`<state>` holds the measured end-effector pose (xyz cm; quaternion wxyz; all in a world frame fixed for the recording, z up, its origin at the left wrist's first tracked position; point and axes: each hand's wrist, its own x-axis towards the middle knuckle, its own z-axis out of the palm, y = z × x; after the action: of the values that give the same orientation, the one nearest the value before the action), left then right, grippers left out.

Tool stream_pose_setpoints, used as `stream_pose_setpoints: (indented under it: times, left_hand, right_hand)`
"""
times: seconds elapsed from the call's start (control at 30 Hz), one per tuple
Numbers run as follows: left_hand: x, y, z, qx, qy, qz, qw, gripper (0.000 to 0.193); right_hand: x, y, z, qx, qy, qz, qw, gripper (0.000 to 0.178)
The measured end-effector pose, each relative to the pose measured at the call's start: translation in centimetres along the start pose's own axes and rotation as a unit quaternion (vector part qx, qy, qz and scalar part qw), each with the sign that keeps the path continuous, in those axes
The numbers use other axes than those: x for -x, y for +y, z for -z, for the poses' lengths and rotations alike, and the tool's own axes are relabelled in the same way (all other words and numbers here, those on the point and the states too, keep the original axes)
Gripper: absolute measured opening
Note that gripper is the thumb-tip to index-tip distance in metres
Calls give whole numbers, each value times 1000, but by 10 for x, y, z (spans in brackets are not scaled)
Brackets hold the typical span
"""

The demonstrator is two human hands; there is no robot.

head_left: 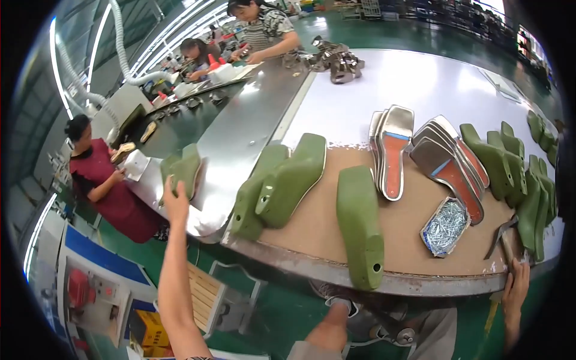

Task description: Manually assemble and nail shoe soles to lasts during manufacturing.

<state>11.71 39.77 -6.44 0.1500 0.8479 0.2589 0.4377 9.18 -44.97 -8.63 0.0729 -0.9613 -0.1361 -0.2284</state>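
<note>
My left hand point(176, 201) reaches out over the metal surface at the left, fingers apart, against the near end of a pair of green shoe lasts point(191, 171). Whether the fingertips press on them is hard to see. At the table's right front edge, my right hand point(516, 288) is closed around the wooden handle of a hammer point(509, 240), whose dark head rests on the brown board. Two green lasts point(300, 174) lie together at the board's left. Another last point(359, 222) lies alone at the front edge, a hole in its near end.
Stacked insoles point(394, 162) and more insoles point(453, 168) lie mid-table, beside a box of nails point(445, 228). More lasts point(531, 207) crowd the right side. Shiny brown shoe parts point(339, 63) sit far back. A person in red point(111, 186) stands left; others work behind. A wooden-slatted stool point(206, 294) is below.
</note>
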Motion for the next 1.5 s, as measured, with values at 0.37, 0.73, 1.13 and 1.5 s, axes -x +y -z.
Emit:
stream_pose_setpoints:
  times: [0.37,0.73,1.13,1.5]
  left_hand:
    - [111,243,-19,-217,-108,-66,968,69]
    - [25,107,-37,-194,-86,-31,977,63]
    - [57,172,-23,133,-16,-38,990,47]
    - [302,356,87,268,-464,-181,825,41]
  right_hand:
    - [-10,-19,4,17,18,-12,1000,35]
    - [-7,-30,18,28,14,-4,1000,34]
    - [-14,-17,11,29,10,2,1000,38]
    - [-10,-18,7,35,7,35,999,40]
